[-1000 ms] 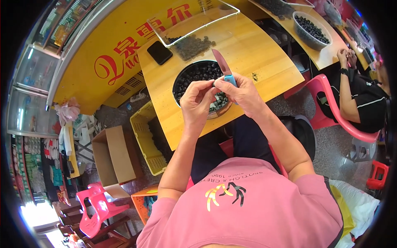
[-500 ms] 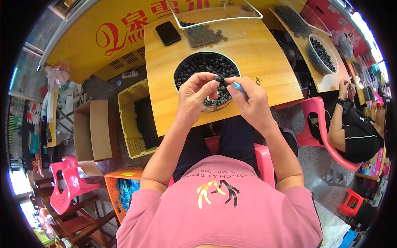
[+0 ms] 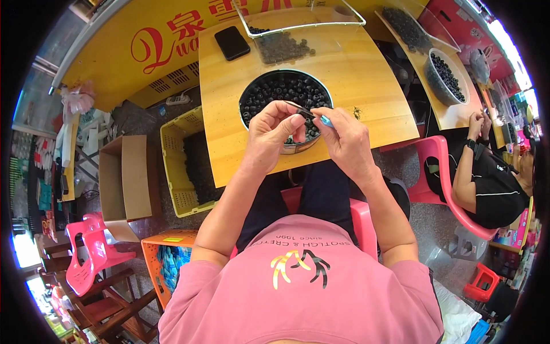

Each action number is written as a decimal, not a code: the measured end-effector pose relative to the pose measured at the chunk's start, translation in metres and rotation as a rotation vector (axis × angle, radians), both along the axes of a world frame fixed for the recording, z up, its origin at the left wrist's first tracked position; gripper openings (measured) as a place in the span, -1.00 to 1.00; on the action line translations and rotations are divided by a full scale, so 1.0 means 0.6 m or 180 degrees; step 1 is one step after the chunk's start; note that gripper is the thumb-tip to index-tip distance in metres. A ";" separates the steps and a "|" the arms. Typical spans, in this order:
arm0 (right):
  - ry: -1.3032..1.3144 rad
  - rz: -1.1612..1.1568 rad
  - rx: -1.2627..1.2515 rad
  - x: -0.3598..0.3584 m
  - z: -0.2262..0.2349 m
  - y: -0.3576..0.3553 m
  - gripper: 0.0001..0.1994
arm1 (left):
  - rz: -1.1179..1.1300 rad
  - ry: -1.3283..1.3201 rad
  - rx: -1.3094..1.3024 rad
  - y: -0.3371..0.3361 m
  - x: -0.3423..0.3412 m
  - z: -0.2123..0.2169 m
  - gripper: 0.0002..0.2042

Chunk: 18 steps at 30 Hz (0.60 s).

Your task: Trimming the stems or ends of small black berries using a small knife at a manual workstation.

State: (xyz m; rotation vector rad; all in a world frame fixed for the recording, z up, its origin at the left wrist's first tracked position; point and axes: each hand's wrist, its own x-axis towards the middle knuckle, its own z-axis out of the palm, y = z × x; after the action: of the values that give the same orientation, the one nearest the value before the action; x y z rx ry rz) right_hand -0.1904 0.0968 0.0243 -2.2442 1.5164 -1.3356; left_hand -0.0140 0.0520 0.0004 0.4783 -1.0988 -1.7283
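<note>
Our right hand [image 3: 348, 137] is clamped on the blue-handled knife [image 3: 326, 121]; left hand [image 3: 272, 129] curls beside it, can't tell on what. Dark round pieces [image 3: 283, 89] sit in the tin [image 3: 298, 148] below. We should use short strokes, edge angled off the left hand.

My shirt [image 3: 229, 309] is pink with a gold-and-black print [image 3: 322, 274], my trousers [image 3: 323, 192] dark navy. My knife handle [image 3: 326, 121] is light blue; the round pieces [image 3: 275, 93] before me look near-black. My worktop [image 3: 372, 92] is honey-yellow wood, the phone [image 3: 232, 43] black, the basket [image 3: 173, 157] yellow, the carton [image 3: 138, 178] brown, the stool [image 3: 482, 282] red.
</note>
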 end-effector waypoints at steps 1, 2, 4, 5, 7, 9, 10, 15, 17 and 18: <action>0.0104 -0.0196 0.0136 -0.001 -0.008 -0.003 -0.82 | -0.0141 0.0169 0.0084 0.006 0.001 0.007 -0.85; 0.0207 -0.0391 0.0271 -0.003 -0.016 -0.005 -0.82 | -0.0281 0.0339 0.0169 0.012 0.001 0.014 -0.85; -0.0019 -0.0381 0.0270 -0.010 -0.022 -0.010 -0.82 | -0.0327 0.0453 -0.0011 0.026 -0.001 0.031 -0.86; -0.0247 -0.0352 0.0273 -0.010 -0.020 -0.012 -0.82 | -0.0354 0.0563 -0.0189 0.030 0.000 0.036 -0.86; -0.0890 -0.0139 0.0679 -0.001 0.011 -0.007 -0.83 | -0.0181 0.0415 0.0142 0.022 0.009 0.031 -0.86; -0.1503 0.0053 0.1066 0.007 0.037 -0.004 -0.83 | 0.0031 0.0432 0.0167 0.017 0.007 0.021 -0.85; -0.1717 0.0232 0.1286 0.010 0.042 0.002 -0.83 | 0.0037 0.0440 0.0167 0.018 0.005 0.017 -0.85; -0.2538 0.0840 0.1537 0.047 0.054 0.004 -0.85 | 0.0320 0.0353 -0.0148 0.025 0.008 0.015 -0.87; -0.2827 0.0725 0.1661 0.057 0.053 0.006 -0.85 | 0.0453 0.0269 -0.0227 0.027 0.016 0.016 -0.87; -0.2994 0.0794 0.1579 0.066 0.047 0.006 -0.86 | 0.0418 0.0295 -0.0230 0.029 0.019 0.020 -0.87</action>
State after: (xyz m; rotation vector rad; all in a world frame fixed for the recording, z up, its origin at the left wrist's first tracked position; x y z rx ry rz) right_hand -0.1510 0.1004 0.0523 -1.1629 1.0076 -1.4093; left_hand -0.0026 0.0696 0.0126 0.4120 -1.0371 -1.5751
